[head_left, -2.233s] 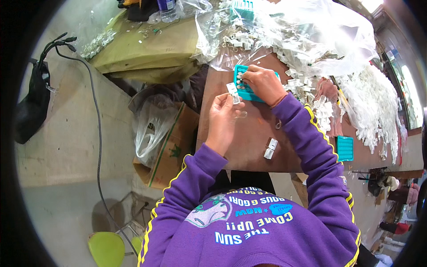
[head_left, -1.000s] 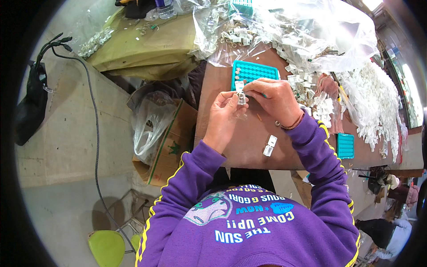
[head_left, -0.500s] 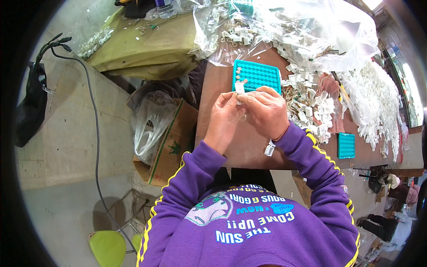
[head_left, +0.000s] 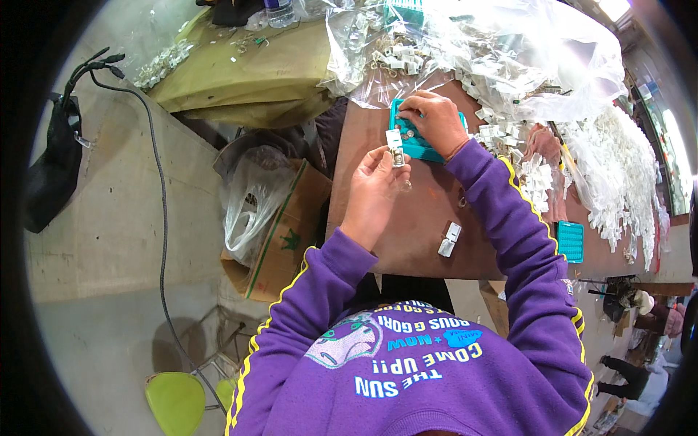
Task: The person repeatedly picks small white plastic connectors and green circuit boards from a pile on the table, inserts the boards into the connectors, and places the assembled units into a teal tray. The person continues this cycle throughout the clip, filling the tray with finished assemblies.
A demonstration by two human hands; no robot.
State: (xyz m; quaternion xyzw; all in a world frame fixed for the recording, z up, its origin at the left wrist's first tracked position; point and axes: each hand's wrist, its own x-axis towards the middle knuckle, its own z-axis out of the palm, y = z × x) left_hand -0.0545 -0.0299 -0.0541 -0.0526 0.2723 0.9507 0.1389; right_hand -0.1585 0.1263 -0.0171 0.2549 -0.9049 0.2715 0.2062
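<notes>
While a white box (head_left: 395, 148), lid open, sits pinched between thumb and fingers of the left hand (head_left: 368, 190) near the teal tray (head_left: 423, 153), the right hand (head_left: 438, 125) bends over that tray, fingertips close together; whether they grip anything, I cannot tell. A second open box (head_left: 449, 240) lies on the brown table (head_left: 403, 243).

Right hand (head_left: 438, 125) covering part of the teal tray (head_left: 423, 151), its grip indistinct. Interior of the open white case (head_left: 394, 140) too small to resolve. Far-left bottle (head_left: 280, 14) cut off above.
</notes>
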